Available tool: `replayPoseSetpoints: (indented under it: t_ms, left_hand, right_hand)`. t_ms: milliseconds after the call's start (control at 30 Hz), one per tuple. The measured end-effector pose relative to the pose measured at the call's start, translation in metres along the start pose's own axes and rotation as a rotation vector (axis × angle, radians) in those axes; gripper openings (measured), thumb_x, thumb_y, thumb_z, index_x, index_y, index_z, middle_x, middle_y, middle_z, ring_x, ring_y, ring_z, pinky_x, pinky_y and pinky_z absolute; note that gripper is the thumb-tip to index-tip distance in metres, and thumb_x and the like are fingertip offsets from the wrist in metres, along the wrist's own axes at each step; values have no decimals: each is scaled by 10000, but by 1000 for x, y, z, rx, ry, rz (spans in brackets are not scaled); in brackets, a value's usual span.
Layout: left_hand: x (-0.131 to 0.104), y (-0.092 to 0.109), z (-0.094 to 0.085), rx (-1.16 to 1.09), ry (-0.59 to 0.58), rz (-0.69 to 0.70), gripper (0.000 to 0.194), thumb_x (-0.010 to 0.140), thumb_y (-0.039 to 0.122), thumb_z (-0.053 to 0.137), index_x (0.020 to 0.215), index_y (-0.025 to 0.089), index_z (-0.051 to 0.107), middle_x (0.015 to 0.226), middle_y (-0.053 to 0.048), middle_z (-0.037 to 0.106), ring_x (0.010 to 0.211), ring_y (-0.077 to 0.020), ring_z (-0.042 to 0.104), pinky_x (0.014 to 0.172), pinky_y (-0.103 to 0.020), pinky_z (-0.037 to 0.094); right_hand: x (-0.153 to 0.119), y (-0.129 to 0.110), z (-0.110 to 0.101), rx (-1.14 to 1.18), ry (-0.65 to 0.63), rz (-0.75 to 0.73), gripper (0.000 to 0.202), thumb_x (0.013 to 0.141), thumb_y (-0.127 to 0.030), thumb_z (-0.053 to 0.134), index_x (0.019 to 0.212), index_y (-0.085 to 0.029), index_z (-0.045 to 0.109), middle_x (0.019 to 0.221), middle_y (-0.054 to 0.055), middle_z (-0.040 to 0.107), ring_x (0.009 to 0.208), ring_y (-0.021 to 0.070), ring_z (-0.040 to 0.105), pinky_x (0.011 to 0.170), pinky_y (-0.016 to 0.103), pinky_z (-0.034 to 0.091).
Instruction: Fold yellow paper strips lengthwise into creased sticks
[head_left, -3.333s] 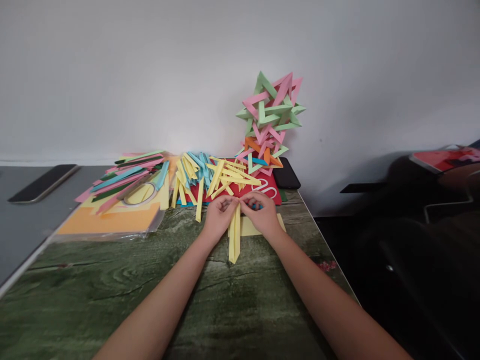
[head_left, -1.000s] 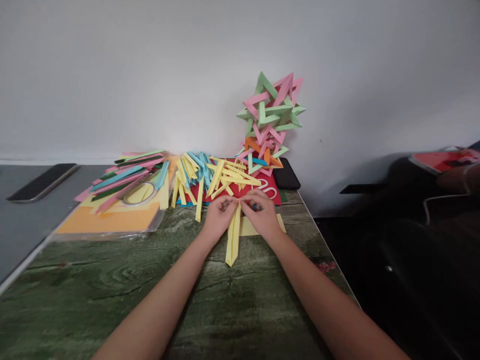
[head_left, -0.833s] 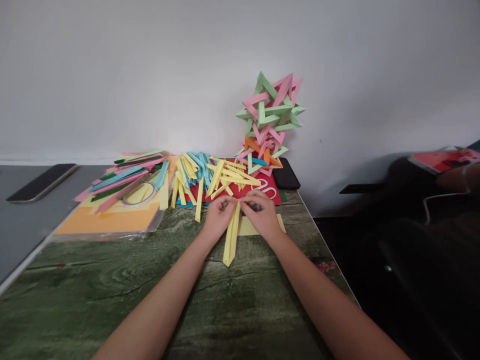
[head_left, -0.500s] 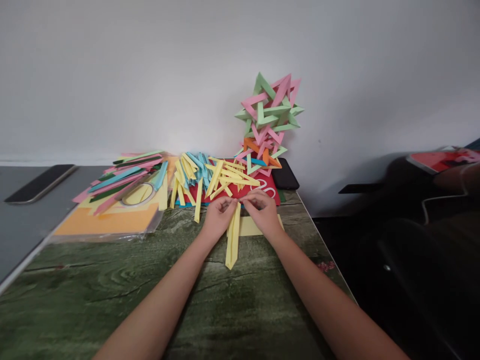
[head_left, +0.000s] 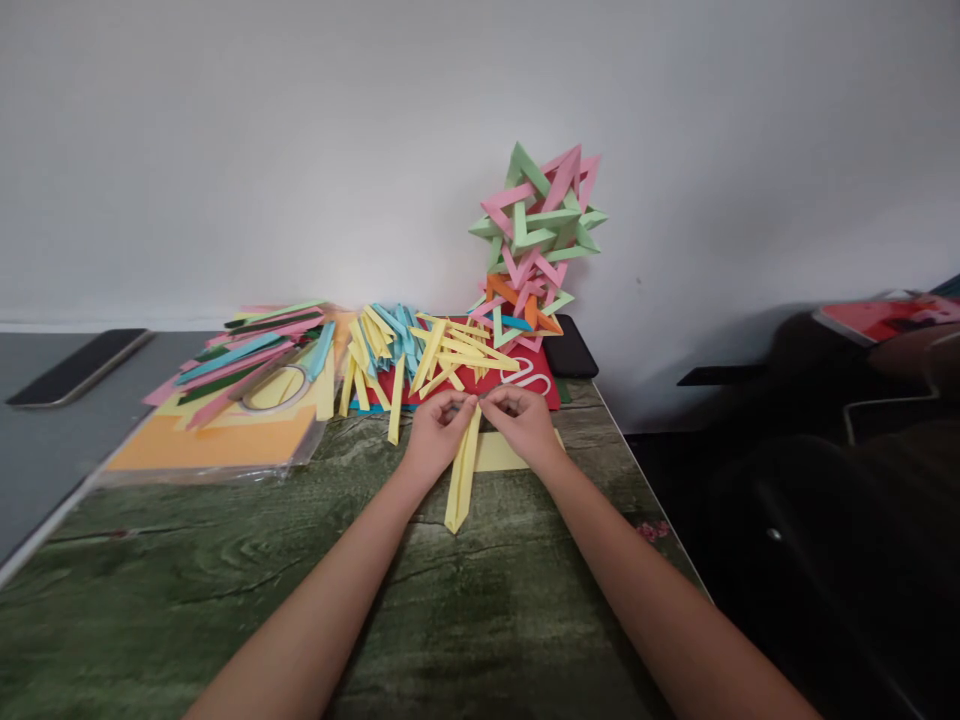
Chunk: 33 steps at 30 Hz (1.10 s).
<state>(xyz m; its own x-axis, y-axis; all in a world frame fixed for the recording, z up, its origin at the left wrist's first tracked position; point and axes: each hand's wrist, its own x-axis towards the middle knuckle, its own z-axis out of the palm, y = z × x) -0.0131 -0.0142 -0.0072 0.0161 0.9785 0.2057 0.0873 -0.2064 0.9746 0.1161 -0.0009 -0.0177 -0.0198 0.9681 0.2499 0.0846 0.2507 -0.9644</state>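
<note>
My left hand (head_left: 439,428) and my right hand (head_left: 523,424) meet at the far end of a folded yellow paper strip (head_left: 463,478). Both are closed, thumbs and fingers pinching that end. The strip's pointed near end sticks out toward me over the table. Beneath my right hand lies a flat pale yellow paper piece (head_left: 501,453), partly covered. Just beyond my hands, folded yellow strips (head_left: 469,352) lie heaped on a red sheet (head_left: 491,382). A pair of white scissor handles (head_left: 525,375) shows on the red sheet; the blades are hidden.
A paper star model (head_left: 551,228) in pink and green stands against the wall, above a smaller multicoloured one (head_left: 517,305). Near it lies a dark phone (head_left: 570,347). Coloured strips, a tape roll (head_left: 276,388) and orange paper (head_left: 217,445) fill the left. Another phone (head_left: 79,368) lies far left.
The near tip of the yellow strip has swung slightly left and away from me. Both hands keep their pinch in nearly the same spot.
</note>
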Motion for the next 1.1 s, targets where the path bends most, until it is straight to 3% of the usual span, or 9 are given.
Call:
replayPoseSetpoints:
  t_ms: [300,600,733,900,1100]
  left_hand:
    - [1,0,-1,-32,8,-60,191,708,333,575,718,144,601,697,-19,608,629,-115,548,597,-221,428]
    - [-1,6,0,-151,-23,-170,231,671,371,607,730,148,598,607,0,597,500,-110,540,478,-230,464]
    - [0,5,1,-195,-44,-158,259,650,367,632,790,149,619,697,-29,643,583,-131,580,533,-247,487]
    - [-2,7,1,-205,-120,-217,317,612,384,663,800,130,640,667,-61,666,585,-150,610,578,-262,484]
    - [-2,8,1,-215,-26,-221,279,617,370,662,767,136,639,685,-53,666,634,-160,614,635,-284,476]
  right_hand:
    - [-1,-5,2,-62,-10,-77,94,673,-253,557,624,-172,555,631,0,550,555,103,489,520,221,391]
    - [0,-6,0,-35,-39,-3,146,667,-305,567,621,-167,568,579,-5,558,539,111,497,516,231,394]
    - [0,-7,0,0,6,0,150,654,-321,575,630,-175,552,583,-6,561,542,115,511,527,237,412]
    - [1,-7,-1,111,78,47,178,664,-352,568,644,-177,541,573,-18,532,513,101,489,507,227,409]
    - [0,-10,-1,104,84,10,181,692,-357,546,654,-180,546,571,-25,515,510,94,468,515,224,391]
